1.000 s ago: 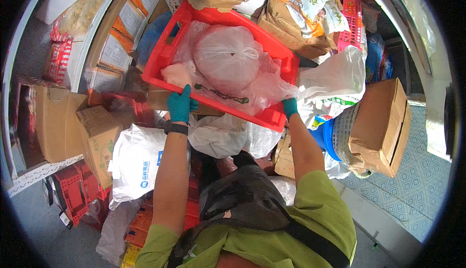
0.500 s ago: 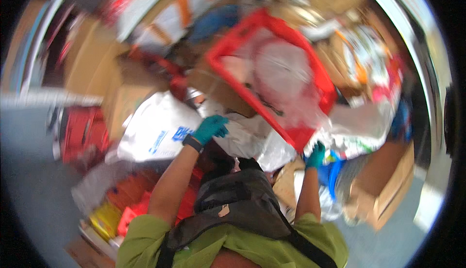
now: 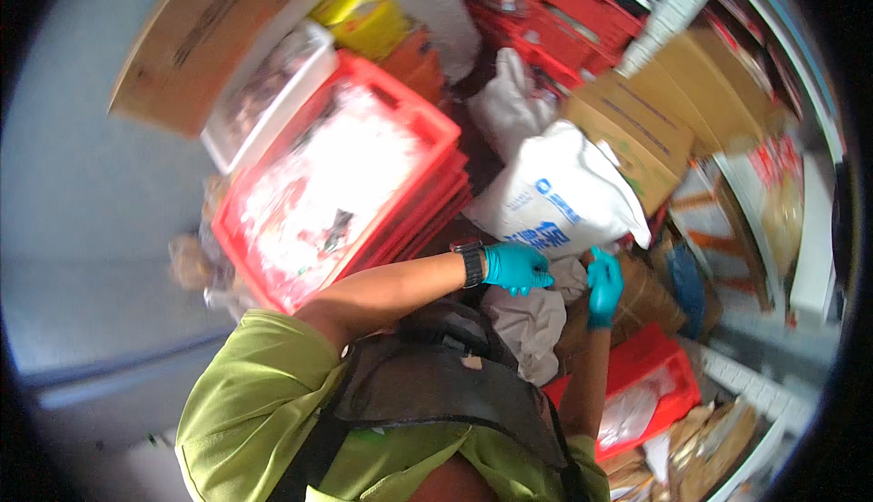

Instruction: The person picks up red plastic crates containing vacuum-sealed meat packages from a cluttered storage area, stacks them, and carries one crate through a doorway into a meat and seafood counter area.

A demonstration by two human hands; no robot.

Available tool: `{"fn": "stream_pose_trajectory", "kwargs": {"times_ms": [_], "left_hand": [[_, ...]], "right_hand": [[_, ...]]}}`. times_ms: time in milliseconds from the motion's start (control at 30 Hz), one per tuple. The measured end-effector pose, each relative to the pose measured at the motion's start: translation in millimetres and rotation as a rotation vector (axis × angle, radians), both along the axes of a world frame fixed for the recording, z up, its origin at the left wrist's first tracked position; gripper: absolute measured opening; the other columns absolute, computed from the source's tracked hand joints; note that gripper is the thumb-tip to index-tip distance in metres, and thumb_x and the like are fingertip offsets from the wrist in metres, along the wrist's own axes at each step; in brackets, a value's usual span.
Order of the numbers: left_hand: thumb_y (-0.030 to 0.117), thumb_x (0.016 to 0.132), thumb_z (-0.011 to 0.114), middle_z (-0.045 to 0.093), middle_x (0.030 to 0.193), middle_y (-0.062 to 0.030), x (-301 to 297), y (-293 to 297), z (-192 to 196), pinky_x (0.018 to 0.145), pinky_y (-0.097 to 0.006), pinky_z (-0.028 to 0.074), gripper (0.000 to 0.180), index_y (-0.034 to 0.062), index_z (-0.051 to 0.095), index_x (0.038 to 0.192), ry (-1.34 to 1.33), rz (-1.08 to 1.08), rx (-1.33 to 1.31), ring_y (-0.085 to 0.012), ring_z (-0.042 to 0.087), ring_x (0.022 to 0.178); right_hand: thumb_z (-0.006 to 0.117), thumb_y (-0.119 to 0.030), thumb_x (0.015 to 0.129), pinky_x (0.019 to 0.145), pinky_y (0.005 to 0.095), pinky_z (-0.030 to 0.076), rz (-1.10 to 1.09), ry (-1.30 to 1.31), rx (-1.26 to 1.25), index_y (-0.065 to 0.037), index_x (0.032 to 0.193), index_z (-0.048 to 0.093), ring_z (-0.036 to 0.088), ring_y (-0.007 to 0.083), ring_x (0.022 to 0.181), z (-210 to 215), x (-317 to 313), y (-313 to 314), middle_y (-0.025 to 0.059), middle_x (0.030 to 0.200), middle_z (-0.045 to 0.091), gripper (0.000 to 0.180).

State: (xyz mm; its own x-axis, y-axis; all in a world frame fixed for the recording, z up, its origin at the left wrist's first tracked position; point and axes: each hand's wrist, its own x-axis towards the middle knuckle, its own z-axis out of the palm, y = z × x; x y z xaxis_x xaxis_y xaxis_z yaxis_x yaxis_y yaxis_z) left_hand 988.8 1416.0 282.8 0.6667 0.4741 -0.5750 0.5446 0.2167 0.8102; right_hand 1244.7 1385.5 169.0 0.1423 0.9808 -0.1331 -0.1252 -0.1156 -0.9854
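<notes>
Hands (image 3: 516, 267) (gloved) by white sack (image 3: 556, 195)

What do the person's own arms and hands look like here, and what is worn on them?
Both hands wear thin teal disposable gloves: the left hand and the right hand. A black wristwatch with a dark band sits on the left wrist, just behind the glove cuff. The forearms are bare; short lime-green sleeves cover only the upper arms.
</notes>
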Motion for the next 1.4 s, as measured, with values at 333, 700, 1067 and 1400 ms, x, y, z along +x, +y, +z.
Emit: {"fn": "stream_pose_trajectory", "kwargs": {"times_ms": [333,700,1067,1400], "left_hand": [[0.022,0.096,0.053,0.064,0.100,-0.0067,-258,-155,67,0.081,-0.026,0.048,0.034,-0.0004,0.055,0.122,-0.059,1.164,0.291,-0.0128,0.060,0.090],[0.028,0.092,0.058,0.066,0.105,-0.0115,-440,-310,-54,0.085,-0.031,0.046,0.038,-0.0033,0.061,0.114,0.616,2.203,0.463,-0.0180,0.060,0.095],[0.033,0.098,0.045,0.059,0.067,-0.0081,-450,-254,-79,0.048,-0.030,0.045,0.033,0.0023,0.055,0.093,0.037,2.278,0.286,-0.0169,0.054,0.051],[0.038,0.098,0.044,0.055,0.064,-0.0049,-449,-245,-68,0.047,-0.028,0.042,0.035,0.0049,0.056,0.092,-0.067,2.295,0.200,-0.0154,0.049,0.049]], "right_hand": [[0.056,-0.011,0.090,0.090,0.0301,0.044,0.623,-0.495,0.372,-0.005,0.116,0.062,0.058,0.0197,0.100,59,-274,209,0.0106,0.109,0.062,0.027],[0.059,-0.024,0.086,0.094,0.0414,0.044,0.601,-0.830,0.413,-0.004,0.133,0.047,0.054,0.0354,0.113,18,-418,286,0.0218,0.126,0.054,0.052],[0.053,-0.031,0.091,0.086,0.0456,0.047,0.533,-1.094,0.395,-0.014,0.129,0.051,0.059,0.0369,0.104,7,-421,287,0.0176,0.120,0.060,0.041],[0.056,-0.035,0.088,0.078,0.0481,0.049,0.500,-1.315,0.404,-0.013,0.126,0.052,0.063,0.0377,0.094,22,-427,278,0.0172,0.109,0.064,0.043]]}}
